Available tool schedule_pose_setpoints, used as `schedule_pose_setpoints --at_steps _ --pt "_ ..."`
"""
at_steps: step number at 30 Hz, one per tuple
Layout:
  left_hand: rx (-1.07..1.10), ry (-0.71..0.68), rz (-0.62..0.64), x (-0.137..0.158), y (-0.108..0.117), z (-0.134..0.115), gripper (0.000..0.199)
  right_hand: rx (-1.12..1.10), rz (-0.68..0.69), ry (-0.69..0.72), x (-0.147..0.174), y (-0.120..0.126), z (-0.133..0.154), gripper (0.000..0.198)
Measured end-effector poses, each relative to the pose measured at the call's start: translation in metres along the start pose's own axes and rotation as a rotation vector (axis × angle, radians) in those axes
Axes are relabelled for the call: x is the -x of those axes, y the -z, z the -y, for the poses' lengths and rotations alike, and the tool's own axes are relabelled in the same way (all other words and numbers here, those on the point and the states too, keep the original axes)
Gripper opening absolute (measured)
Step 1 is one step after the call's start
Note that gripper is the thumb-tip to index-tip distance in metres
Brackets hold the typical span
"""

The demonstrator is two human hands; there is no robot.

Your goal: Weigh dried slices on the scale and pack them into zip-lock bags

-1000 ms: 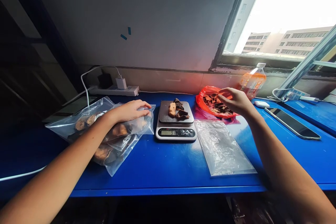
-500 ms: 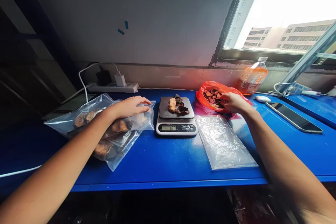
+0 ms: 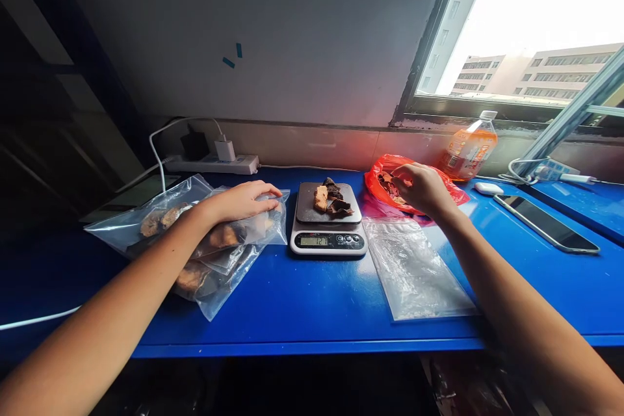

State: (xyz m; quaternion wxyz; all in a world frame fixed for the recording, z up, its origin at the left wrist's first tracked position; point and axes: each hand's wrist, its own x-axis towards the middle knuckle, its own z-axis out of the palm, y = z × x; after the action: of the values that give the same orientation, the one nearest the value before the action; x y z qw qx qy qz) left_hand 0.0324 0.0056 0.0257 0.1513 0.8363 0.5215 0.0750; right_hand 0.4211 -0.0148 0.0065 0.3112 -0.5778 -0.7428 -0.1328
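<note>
My left hand (image 3: pixel 244 200) lies with outstretched fingers on clear plastic bags (image 3: pixel 244 263) holding pale brown dried slices. To its right stands a kitchen scale (image 3: pixel 329 244) with a lit display. A pale chunk, a dark rough piece and a curled brown peel (image 3: pixel 340 208) rest on its steel plate. My right hand (image 3: pixel 422 188) is over a red plastic bag (image 3: pixel 377 172) of dried brown peel pieces. Its fingers are bent together, and what is between them is hidden. Just below that bag, a flat clear plastic bag (image 3: pixel 422 273) lies on the blue table.
A phone (image 3: pixel 546 222) and a white earphone case (image 3: pixel 488 188) lie at the right. An orange drink bottle (image 3: pixel 470 146) stands by the wall under the window. Behind my left hand is a power strip (image 3: pixel 238 163) with a white charger and cable.
My right hand has lifted slightly and shifted left over the red bag, its fingers no longer down among the peels. The display reading has changed. My left hand stays in place.
</note>
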Motion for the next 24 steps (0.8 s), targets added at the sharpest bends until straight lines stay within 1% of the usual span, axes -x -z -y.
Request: schedule_pose_setpoints --at_steps 1,3,5,7,9,13,15,18,21,23,24 --pt "-0.004 0.001 -0.001 0.0 0.0 0.0 0.055 -0.059 -0.005 0.043 0.001 0.0 0.016 0.019" --pt "-0.009 0.002 0.001 0.0 0.0 -0.001 0.054 -0.175 0.077 0.154 0.003 0.0 0.046 0.017" --pt "-0.011 0.001 0.001 0.001 0.001 -0.001 0.054 -0.248 0.162 0.199 0.005 -0.002 0.069 0.014" --pt "-0.007 -0.005 0.006 0.001 0.001 -0.001 0.054 -0.278 0.202 0.197 0.008 -0.006 0.081 0.012" --pt "-0.001 -0.008 0.011 0.0 0.001 -0.002 0.054 -0.301 0.21 0.189 0.009 -0.011 0.085 0.011" --pt "-0.002 -0.009 0.009 0.0 0.001 -0.002 0.053 -0.357 0.162 0.193 0.011 -0.015 0.084 0.012" --pt "-0.004 -0.007 0.008 0.0 0.001 -0.002 0.053 -0.395 0.085 0.176 0.009 -0.013 0.085 0.012" --pt "-0.015 0.001 0.011 0.002 0.002 -0.003 0.053 -0.473 -0.076 0.096 0.003 -0.002 0.079 0.009" --pt "-0.026 -0.001 0.011 0.002 0.002 -0.005 0.053 -0.454 -0.218 -0.056 -0.003 0.009 0.052 0.015" --pt "-0.032 0.002 0.006 0.003 0.002 -0.006 0.053 -0.345 -0.286 -0.214 -0.004 0.012 0.021 0.019" --pt "-0.035 0.005 0.004 0.003 0.002 -0.007 0.053 -0.276 -0.288 -0.282 -0.003 0.012 0.003 0.019"
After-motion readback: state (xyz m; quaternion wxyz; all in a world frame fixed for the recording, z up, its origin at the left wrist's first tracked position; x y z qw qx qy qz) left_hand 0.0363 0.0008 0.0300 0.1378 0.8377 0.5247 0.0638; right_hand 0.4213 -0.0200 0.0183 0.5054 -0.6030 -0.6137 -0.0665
